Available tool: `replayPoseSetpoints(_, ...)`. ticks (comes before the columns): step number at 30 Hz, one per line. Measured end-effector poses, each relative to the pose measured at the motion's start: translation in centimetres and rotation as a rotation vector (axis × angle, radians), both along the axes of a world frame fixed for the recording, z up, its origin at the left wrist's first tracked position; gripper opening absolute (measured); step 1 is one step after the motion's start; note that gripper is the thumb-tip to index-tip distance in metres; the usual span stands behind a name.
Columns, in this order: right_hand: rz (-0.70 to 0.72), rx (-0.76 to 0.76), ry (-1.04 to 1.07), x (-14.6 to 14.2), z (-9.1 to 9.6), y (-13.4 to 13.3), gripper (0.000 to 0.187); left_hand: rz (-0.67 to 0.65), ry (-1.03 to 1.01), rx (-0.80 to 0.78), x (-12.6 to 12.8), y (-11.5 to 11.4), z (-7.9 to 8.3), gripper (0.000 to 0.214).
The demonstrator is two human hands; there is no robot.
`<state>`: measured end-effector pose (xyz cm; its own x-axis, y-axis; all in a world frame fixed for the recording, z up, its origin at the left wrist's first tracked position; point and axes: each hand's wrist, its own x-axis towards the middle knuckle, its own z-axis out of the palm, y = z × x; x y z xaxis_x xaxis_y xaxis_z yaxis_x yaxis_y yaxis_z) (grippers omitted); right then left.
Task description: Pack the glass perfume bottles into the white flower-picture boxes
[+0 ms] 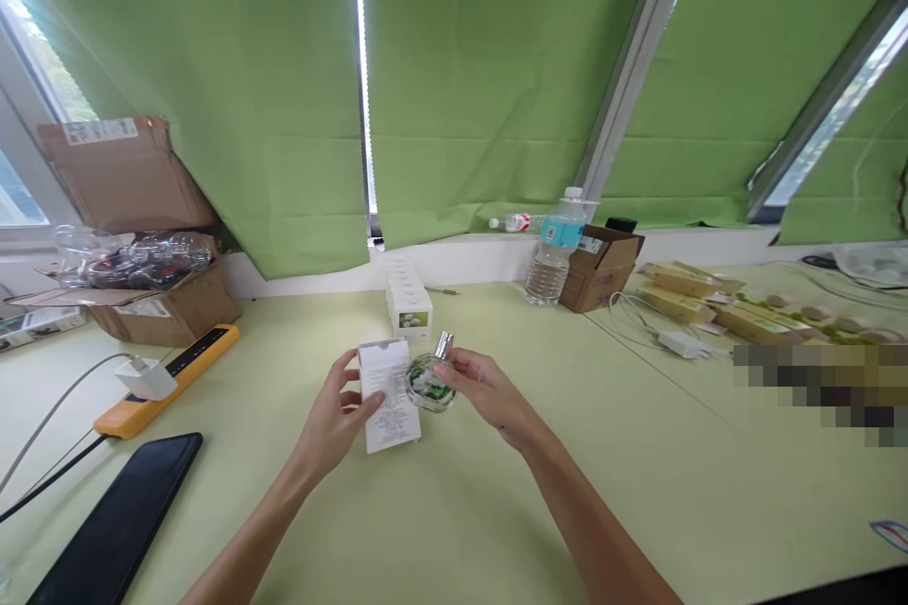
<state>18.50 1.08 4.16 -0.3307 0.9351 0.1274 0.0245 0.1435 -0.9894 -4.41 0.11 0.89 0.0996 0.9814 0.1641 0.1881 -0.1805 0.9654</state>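
My left hand [333,416] grips a small white carton [387,397] with printed text, its top flap open. My right hand [482,389] holds a round glass perfume bottle [429,383] with a green floral pattern and a silver cap, right beside the carton's open end. Both hands hover just above the pale green table [454,510]. A row of matching white cartons [409,302] stands behind them.
An orange power strip [166,378] with a white charger and a black phone [117,520] lie at the left. Cardboard boxes [134,236] sit at the back left. A water bottle [557,250], a small brown box [602,269] and flat packages [716,302] stand at the right.
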Motion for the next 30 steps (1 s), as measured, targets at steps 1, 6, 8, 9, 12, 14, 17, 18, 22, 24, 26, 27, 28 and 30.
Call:
replayPoseSetpoints(1, -0.045, 0.020, -0.021, 0.3, 0.2, 0.0, 0.038, 0.001, 0.036, 0.023, -0.1, -0.2, 0.2, 0.070)
replayPoseSetpoints(6, -0.249, 0.068, -0.061, 1.6, 0.8, 0.2, 0.036, -0.067, 0.201, 0.099, -0.1, -1.1, 1.3, 0.073)
replayPoseSetpoints(8, -0.299, 0.058, -0.039, 1.8, 0.9, 0.3, 0.036, -0.077, 0.252, 0.142, -0.1, -1.4, 1.5, 0.064)
replayPoseSetpoints(9, -0.319, 0.055, -0.020, 1.9, 0.9, 0.3, 0.036, -0.078, 0.277, 0.166, -0.1, -1.5, 1.6, 0.058)
replayPoseSetpoints(12, -0.318, 0.083, 0.076, 1.8, 1.0, 0.3, 0.033, -0.068, 0.333, 0.248, -0.2, -1.6, 1.5, 0.040)
replayPoseSetpoints(14, -0.285, 0.130, 0.157, 1.6, 1.2, 0.1, 0.030, -0.069, 0.365, 0.299, -0.3, -1.7, 1.4, 0.030)
replayPoseSetpoints(17, -0.231, 0.198, 0.247, 1.0, 1.4, -0.3, 0.026, -0.079, 0.431, 0.367, -0.3, -1.9, 1.1, 0.026)
replayPoseSetpoints(18, -0.211, 0.218, 0.262, 0.8, 1.4, -0.5, 0.024, -0.083, 0.453, 0.388, -0.2, -1.9, 0.9, 0.025)
replayPoseSetpoints(22, -0.129, 0.280, 0.245, -0.4, 1.4, -1.2, 0.021, -0.121, 0.506, 0.453, 0.3, -2.2, 0.5, 0.022)
replayPoseSetpoints(24, -0.101, 0.305, 0.201, -0.9, 1.4, -1.7, 0.021, -0.134, 0.513, 0.474, 0.5, -2.2, 0.4, 0.025)
replayPoseSetpoints(26, -0.089, 0.350, 0.122, -1.3, 1.5, -2.2, 0.022, -0.137, 0.512, 0.486, 0.5, -2.2, 0.3, 0.027)
replayPoseSetpoints(27, -0.092, 0.382, 0.068, -1.5, 1.6, -2.5, 0.022, -0.137, 0.511, 0.488, 0.5, -2.2, 0.3, 0.027)
replayPoseSetpoints(28, -0.100, 0.418, 0.010, -1.6, 1.7, -2.7, 0.023, -0.137, 0.510, 0.489, 0.5, -2.2, 0.3, 0.027)
replayPoseSetpoints(30, -0.125, 0.494, -0.097, -1.7, 1.9, -3.1, 0.024, -0.138, 0.507, 0.491, 0.4, -2.1, 0.2, 0.027)
